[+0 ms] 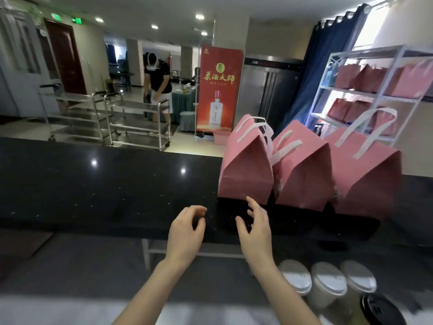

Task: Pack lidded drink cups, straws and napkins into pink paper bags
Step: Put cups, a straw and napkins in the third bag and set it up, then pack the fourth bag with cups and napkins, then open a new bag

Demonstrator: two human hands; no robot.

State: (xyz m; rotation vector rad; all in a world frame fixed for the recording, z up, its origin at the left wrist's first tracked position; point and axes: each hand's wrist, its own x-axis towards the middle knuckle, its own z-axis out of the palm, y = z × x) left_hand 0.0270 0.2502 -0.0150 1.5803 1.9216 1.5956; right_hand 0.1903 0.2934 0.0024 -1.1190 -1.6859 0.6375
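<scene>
Three pink paper bags with white handles stand in a row on the black counter point(93, 184): the left bag point(246, 165), the middle bag point(302, 170) and the right bag point(367, 179). Their tops are folded shut. My right hand point(254, 226) hovers just in front of the left bag's base, fingers spread and holding nothing. My left hand point(187, 228) floats beside it over the counter edge, fingers loosely curled and empty. Several lidded drink cups point(328, 285) stand below at the lower right, one with a black lid point(382, 310). No straws or napkins are visible.
A white shelf point(375, 90) at the back right holds more pink bags. Beyond the counter stand steel trolleys point(131, 123), a red banner point(219, 90) and a person bending over near a trolley.
</scene>
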